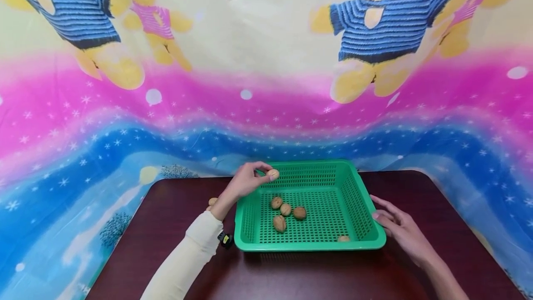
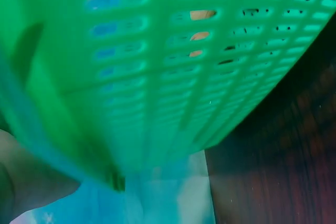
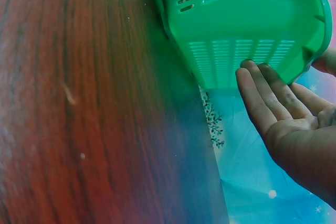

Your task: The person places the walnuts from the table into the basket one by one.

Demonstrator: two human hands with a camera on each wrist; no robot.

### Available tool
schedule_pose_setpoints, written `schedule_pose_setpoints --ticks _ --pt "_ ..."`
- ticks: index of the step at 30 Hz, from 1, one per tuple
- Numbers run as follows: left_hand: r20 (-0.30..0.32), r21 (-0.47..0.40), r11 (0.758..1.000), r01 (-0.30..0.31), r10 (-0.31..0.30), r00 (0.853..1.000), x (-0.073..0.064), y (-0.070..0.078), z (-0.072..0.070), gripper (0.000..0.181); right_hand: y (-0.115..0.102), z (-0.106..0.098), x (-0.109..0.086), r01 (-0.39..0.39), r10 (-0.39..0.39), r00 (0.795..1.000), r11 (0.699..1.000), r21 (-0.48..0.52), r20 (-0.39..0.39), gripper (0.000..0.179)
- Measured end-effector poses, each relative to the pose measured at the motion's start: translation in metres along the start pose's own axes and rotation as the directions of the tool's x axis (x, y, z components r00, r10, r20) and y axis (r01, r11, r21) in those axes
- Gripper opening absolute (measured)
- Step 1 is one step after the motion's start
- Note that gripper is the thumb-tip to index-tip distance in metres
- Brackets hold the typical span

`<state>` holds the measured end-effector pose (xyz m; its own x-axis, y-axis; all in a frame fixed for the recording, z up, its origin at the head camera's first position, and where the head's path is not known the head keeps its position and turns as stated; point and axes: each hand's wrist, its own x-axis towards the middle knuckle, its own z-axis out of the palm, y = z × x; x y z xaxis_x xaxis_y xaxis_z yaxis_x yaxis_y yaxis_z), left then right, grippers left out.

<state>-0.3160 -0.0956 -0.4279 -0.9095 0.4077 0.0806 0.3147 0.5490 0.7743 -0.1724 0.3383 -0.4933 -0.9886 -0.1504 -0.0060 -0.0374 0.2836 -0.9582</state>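
My left hand pinches a walnut between thumb and fingertips, over the back left corner of a green plastic basket. Inside, several walnuts sit grouped on the left of the slotted floor. A single walnut lies by the front wall, partly hidden by the rim. My right hand is at the basket's right side, its thumb on the rim. In the right wrist view its fingers lie straight against the outer wall. The left wrist view shows mainly the slotted basket wall.
More walnuts lie left of the basket, partly covered by my left wrist. The dark wooden table carries the basket near its back edge. Behind it hangs a cloth printed with bears and stars. A small black device sits at my left wrist.
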Motion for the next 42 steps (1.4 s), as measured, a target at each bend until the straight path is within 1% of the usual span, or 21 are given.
schedule_pose_setpoints --ticks 6,12,17,22,27,32,38,42 --pt "0.073 0.054 0.996 -0.065 0.061 0.995 0.016 0.001 0.013 0.034 -0.001 0.0 -0.001 -0.019 0.019 1.0 0.999 -0.038 -0.018 0.063" --pt "0.141 0.099 0.99 -0.101 0.086 0.986 0.024 -0.003 0.024 0.033 -0.001 0.0 -0.002 -0.028 0.027 0.999 0.999 -0.019 -0.019 0.064" --pt "0.174 0.118 0.989 -0.094 0.073 0.982 0.022 -0.012 0.03 0.03 0.0 0.004 0.0 -0.028 0.028 0.999 1.0 -0.005 -0.015 0.063" --pt "0.213 0.144 0.984 -0.103 0.071 0.975 0.025 -0.014 0.034 0.029 0.0 0.003 0.0 -0.023 0.023 1.0 1.0 -0.002 -0.013 0.063" --pt "0.223 0.167 0.98 -0.112 0.073 0.972 0.029 -0.014 0.038 0.027 -0.001 0.002 -0.001 -0.025 0.025 1.0 1.0 0.004 -0.014 0.063" --pt "0.22 0.172 0.98 -0.104 0.065 0.973 0.029 -0.014 0.04 0.028 -0.001 0.002 -0.001 -0.034 0.034 0.999 0.999 0.006 -0.013 0.064" --pt "0.233 0.167 0.981 -0.1 0.059 0.971 0.028 -0.014 0.04 0.033 0.0 0.002 -0.001 -0.035 0.035 0.999 0.999 0.012 -0.011 0.064" --pt "0.224 0.165 0.981 -0.106 0.068 0.972 0.027 -0.014 0.04 0.037 0.0 0.002 -0.001 -0.028 0.028 1.0 0.999 0.019 -0.009 0.063"
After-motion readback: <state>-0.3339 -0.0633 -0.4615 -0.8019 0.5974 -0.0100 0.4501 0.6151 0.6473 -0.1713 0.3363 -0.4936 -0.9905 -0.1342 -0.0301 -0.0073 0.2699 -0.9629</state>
